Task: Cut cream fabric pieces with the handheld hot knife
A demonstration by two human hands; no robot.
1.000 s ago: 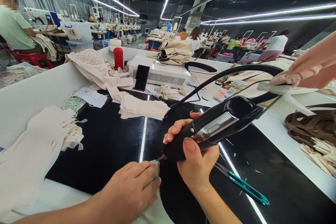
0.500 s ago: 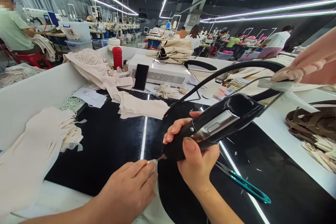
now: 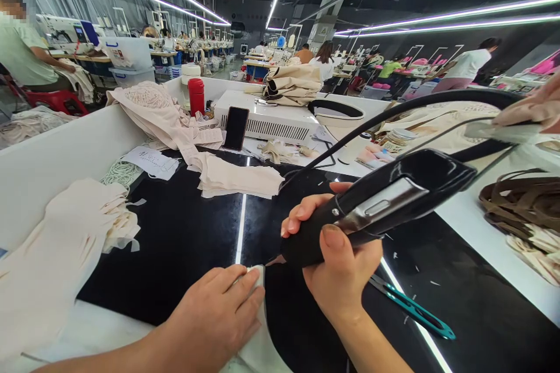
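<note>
My right hand [image 3: 339, 256] is wrapped round a black hand-held cutting tool [image 3: 380, 204] with a silver band and a thick black cable [image 3: 420, 105] running off to the right. The tool's thin tip [image 3: 273, 260] points down-left at the edge of a pale fabric piece [image 3: 258, 341]. My left hand [image 3: 214, 317] lies flat on that fabric, fingers pressed down close to the tip. Both hands work over a glossy black tabletop [image 3: 184, 239].
Teal-handled snips [image 3: 413, 312] lie right of my right wrist. Stacks of cream fabric pieces [image 3: 238, 178] [image 3: 52, 250] sit at centre and left. A phone [image 3: 236, 128], red flask [image 3: 196, 96], white box [image 3: 271, 119] and brown straps [image 3: 520, 204] lie beyond. Another person's hand [image 3: 531, 108] shows at far right.
The tool and my right hand have shifted slightly right. The other person's hand at the right edge has drawn back toward the frame's edge. My left hand stays on the fabric.
</note>
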